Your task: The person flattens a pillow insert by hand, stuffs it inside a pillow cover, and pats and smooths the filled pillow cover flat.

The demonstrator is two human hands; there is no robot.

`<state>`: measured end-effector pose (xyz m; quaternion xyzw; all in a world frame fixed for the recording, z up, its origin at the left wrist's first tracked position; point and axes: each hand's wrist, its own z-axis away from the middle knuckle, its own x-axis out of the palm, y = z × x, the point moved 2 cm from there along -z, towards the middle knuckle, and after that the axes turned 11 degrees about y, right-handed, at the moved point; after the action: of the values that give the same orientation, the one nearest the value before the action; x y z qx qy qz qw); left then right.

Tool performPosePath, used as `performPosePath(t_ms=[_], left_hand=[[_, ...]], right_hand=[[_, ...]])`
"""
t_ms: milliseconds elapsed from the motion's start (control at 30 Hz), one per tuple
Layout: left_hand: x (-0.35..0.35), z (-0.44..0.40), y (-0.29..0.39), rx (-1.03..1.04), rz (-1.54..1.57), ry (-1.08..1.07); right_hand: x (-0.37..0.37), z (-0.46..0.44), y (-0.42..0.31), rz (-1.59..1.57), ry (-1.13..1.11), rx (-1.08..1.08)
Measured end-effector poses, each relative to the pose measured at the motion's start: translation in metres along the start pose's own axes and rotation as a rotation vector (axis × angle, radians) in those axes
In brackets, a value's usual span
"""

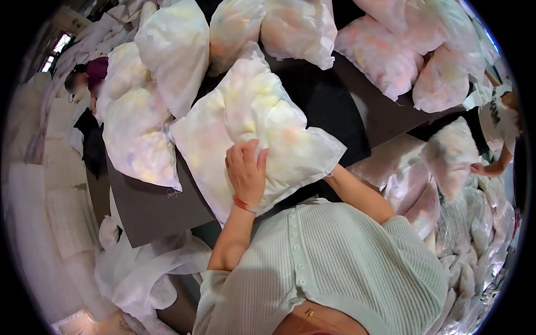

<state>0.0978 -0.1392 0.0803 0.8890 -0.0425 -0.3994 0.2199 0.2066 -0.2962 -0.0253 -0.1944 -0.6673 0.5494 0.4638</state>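
Observation:
A stuffed white translucent bag (290, 139) lies tilted in front of my body, with pale yellow and orange patches showing through its thin cloth. On its near side rests my left hand (247, 170), fingers laid over the surface and thumb held apart, a reddish band around the wrist. My right forearm reaches to the bag's right corner; the hand itself is hidden behind or under the bag, so its fingers do not show. Close by on the left is another stuffed bag (139, 134), its tied corner trailing thread.
Beneath the bags is a dark grey table (145, 215). More filled bags (298, 28) line its far side. Pinkish bags (385, 56) stand at the upper right. One person (497, 120) at the right holds a bag; another person (95, 75) is at far left. White cloth (139, 279) hangs lower left.

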Motion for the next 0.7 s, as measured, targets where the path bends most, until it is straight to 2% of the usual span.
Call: performPosePath(t_ms=[67,133,167,267,333,367,400,467,500,533,567,633,667,700], left_hand=[[-0.01,-0.005,0.014,0.016,-0.009,-0.017],[-0.012,-0.005,0.016,0.019,0.156,-0.042],[-0.007,-0.002,0.008,0.004,0.158,-0.03],[0.011,0.006,-0.009,-0.037,0.195,-0.096],[0.025,0.012,-0.002,0.002,0.09,-0.047],[0.029,0.015,0.001,0.042,-0.021,0.001],[0.031,0.017,0.0,0.046,-0.018,0.001],[0.033,0.017,-0.003,0.06,-0.025,0.044],[0.032,0.017,-0.009,0.058,-0.027,0.045],[0.028,0.016,-0.019,0.038,0.026,0.078],[0.024,0.016,-0.03,0.02,0.077,0.113],[0.018,0.022,-0.056,-0.02,0.066,0.099],[0.018,0.025,-0.067,-0.057,0.064,0.093],[0.015,0.023,-0.065,-0.034,0.08,0.16]], right_hand=[[0.011,0.008,-0.02,0.05,0.041,-0.038],[0.027,0.02,-0.033,-0.638,-0.016,0.396],[0.039,0.024,-0.046,-0.636,-0.024,0.402],[0.065,0.021,-0.049,-0.285,0.085,0.39],[0.059,0.011,-0.009,0.018,0.081,0.028],[0.065,0.012,0.004,-0.185,0.288,0.175],[0.071,0.014,-0.001,-0.185,0.29,0.171],[0.081,0.015,-0.016,-0.336,0.373,0.333],[0.08,0.01,-0.017,-0.565,0.289,0.363],[0.076,0.007,-0.018,-0.565,0.288,0.371],[0.076,0.003,-0.024,-0.379,0.033,0.215],[0.081,0.004,-0.021,-0.686,-0.286,0.207],[0.083,0.005,-0.02,-0.819,-0.453,0.232],[0.072,-0.004,0.017,-0.97,-0.43,0.42]])
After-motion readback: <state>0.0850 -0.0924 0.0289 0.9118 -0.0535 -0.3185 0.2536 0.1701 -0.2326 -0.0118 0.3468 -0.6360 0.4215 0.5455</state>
